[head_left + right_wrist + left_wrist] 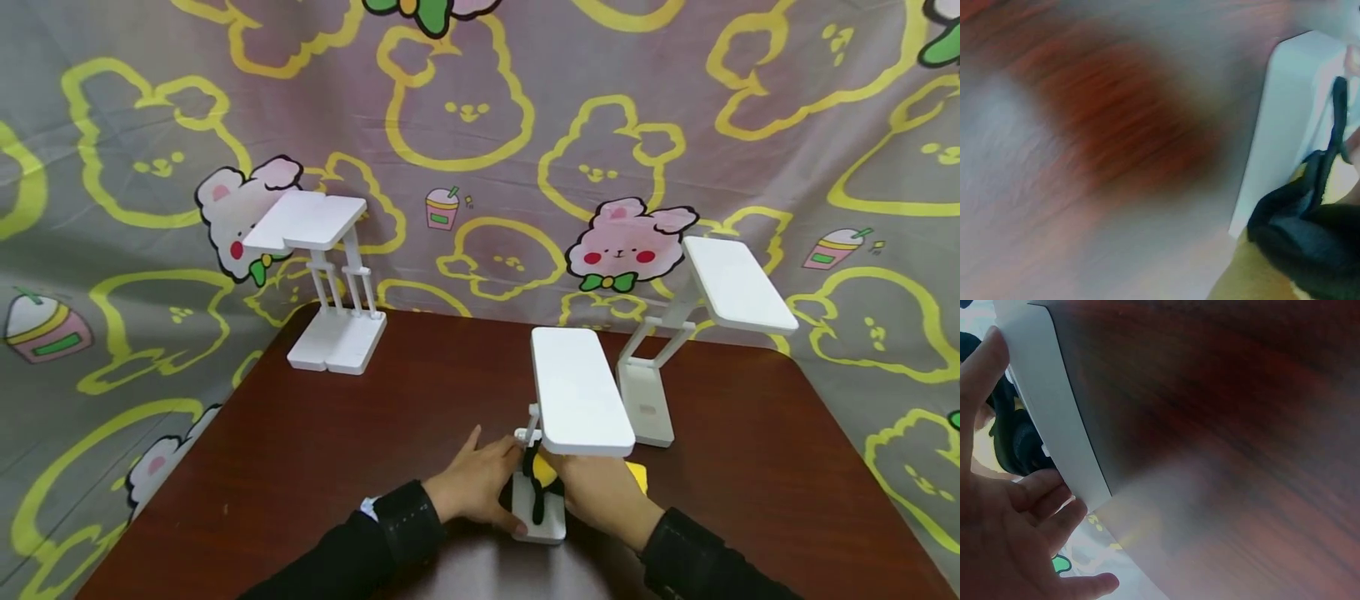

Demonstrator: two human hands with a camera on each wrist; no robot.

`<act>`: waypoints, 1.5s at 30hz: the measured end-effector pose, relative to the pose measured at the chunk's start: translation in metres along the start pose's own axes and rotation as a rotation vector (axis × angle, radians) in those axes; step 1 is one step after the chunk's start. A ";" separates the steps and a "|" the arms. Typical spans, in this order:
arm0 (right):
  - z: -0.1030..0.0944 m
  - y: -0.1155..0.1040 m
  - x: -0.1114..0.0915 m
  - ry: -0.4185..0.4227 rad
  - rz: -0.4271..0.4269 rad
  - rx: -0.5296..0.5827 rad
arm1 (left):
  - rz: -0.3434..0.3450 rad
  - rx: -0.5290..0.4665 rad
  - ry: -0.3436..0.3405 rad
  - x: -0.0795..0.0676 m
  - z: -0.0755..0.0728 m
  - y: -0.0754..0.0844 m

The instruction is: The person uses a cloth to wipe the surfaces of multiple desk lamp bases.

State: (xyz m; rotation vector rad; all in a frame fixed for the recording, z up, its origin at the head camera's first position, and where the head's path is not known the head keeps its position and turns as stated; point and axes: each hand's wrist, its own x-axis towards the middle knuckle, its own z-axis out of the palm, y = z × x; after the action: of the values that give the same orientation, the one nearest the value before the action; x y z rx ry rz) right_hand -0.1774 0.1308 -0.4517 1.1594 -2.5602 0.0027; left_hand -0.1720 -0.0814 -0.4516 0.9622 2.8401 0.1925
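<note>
Black fabric sleeves (330, 550) are seen nearest the camera, reaching in from the front of a white plastic folding stand with a flat rectangular top (577, 392), which serves as landmark and is stood on a glossy red-brown wooden table (435, 383). At its left side, its base is held between the thumb and fingers of the left hand (480, 479). To its right, a soft yellow cloth item with black straps (544, 471) is kept against the base by the right hand (603, 492); how far those fingers are curled cannot be told.

The stand could be tipped or twisted if the cloth were pushed sideways while the left grip was loosened. A strap might be snagged round the upright, and the overhanging top, under which the right hand is tucked, might be knocked by a lifted wrist.

Open table is left to the stand's left. Behind it to the right, room is narrowed by a similar white stand (738, 283); two more white stands (322, 217) are placed far behind-left, near the patterned grey curtain (468, 150) along the table's back edge.
</note>
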 end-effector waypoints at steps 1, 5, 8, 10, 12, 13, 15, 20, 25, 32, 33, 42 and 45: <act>-0.002 -0.001 -0.001 -0.015 0.003 0.003 | -0.002 0.003 0.001 0.000 0.000 0.000; -0.013 -0.013 -0.012 -0.076 -0.040 -0.007 | -0.015 0.023 0.012 0.002 0.001 0.002; -0.021 -0.025 -0.024 -0.098 -0.112 0.005 | -0.017 0.021 0.019 0.002 0.001 0.003; -0.025 -0.030 -0.031 -0.097 -0.142 0.015 | -0.017 0.015 0.021 0.001 0.000 0.003; -0.026 -0.031 -0.033 -0.094 -0.149 0.016 | -0.018 0.009 0.021 0.001 0.000 0.003; -0.026 -0.030 -0.033 -0.092 -0.141 0.014 | -0.018 0.004 0.020 0.002 0.000 0.003; -0.022 -0.024 -0.029 -0.082 -0.112 0.000 | -0.015 -0.008 0.016 0.002 0.000 0.003; -0.005 -0.004 -0.010 -0.025 -0.031 0.016 | 0.019 -0.036 0.002 0.002 0.001 0.001; 0.001 0.005 -0.002 -0.003 -0.035 0.046 | 0.013 -0.043 -0.013 0.001 0.000 0.000; -0.012 -0.011 -0.023 -0.031 -0.118 0.024 | 0.000 0.001 0.008 0.002 -0.002 0.000; -0.015 -0.015 -0.029 -0.032 -0.145 0.030 | 0.001 0.003 0.011 0.003 -0.002 0.000; -0.030 -0.031 -0.078 -0.023 -0.253 0.080 | 0.011 -0.001 0.044 0.010 -0.005 -0.005; -0.040 -0.022 -0.091 -0.031 -0.159 0.096 | 0.017 0.005 0.023 0.024 -0.006 -0.012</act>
State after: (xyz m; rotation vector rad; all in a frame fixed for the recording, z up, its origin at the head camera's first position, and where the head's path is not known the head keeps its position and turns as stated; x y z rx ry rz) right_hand -0.0936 0.1885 -0.4438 1.4063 -2.5117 0.0720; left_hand -0.1987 -0.0765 -0.4497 0.9915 2.8554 0.1998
